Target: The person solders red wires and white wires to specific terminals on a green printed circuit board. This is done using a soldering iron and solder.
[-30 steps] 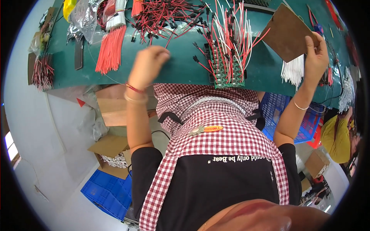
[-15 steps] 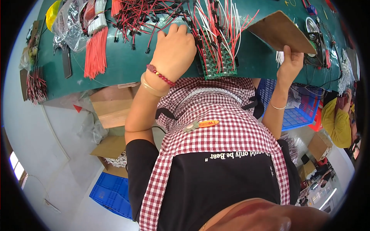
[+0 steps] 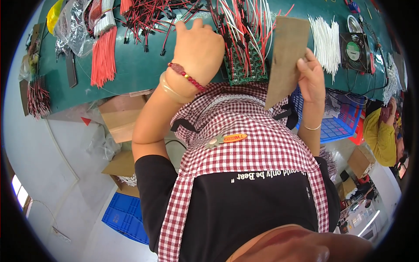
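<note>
So it's a busy workshop, and most of the action sits on a green tabletop (image 3: 144, 74) with a blue crate (image 3: 336, 126) below its front edge on the right. Biggest thing in play is the brown sheet (image 3: 288, 56), tilted just right of the circuit boards (image 3: 238, 77), its lowest corner in front of the apron (image 3: 244, 153) from this angle. The boards lie near the tabletop's front edge, bristling with red, black and white wires. White wires (image 3: 325, 48) are bundled further right, with a pile of red-and-black leads (image 3: 148, 19) up left.

Right hand (image 3: 312, 78) has its grip pinched on the sheet's right edge. Left hand (image 3: 198, 52) is just beside the boards, fingertips hidden, so I can't tell if that grip's closed on anything.

My worry: one-edge hold on the sheet, so it could swing or slip and snag the standing wires. Left knuckles are also close enough to catch a loose lead and drag a board.
</note>
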Tool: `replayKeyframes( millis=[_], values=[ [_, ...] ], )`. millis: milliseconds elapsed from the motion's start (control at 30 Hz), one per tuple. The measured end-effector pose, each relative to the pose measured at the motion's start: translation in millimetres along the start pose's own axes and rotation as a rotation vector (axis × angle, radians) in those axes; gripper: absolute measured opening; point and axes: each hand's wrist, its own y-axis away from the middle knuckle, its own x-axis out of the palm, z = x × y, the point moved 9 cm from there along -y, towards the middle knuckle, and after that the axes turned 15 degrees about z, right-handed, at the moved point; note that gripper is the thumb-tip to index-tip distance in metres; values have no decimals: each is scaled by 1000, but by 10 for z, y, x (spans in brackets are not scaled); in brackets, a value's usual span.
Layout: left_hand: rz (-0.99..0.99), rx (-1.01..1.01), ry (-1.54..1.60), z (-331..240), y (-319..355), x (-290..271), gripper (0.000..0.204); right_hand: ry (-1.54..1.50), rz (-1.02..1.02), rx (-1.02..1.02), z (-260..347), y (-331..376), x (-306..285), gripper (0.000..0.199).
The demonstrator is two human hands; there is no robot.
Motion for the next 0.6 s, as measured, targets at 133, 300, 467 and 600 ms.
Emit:
replayKeyframes(
  millis=[133,300,467,600],
  values=[
    [3,39,44,165,187,45,20,-63,-50,39,-172,-45,164,48],
    [87,460,734,18,452,12,23,-76,39,84,-159,-167,111,48],
    [-164,527,1403,-340,525,59,30,-167,118,110,-111,-226,210,49],
    [-281,321,1564,-346,532,265,30,118,25,49,14,-175,486,47]
  ],
)
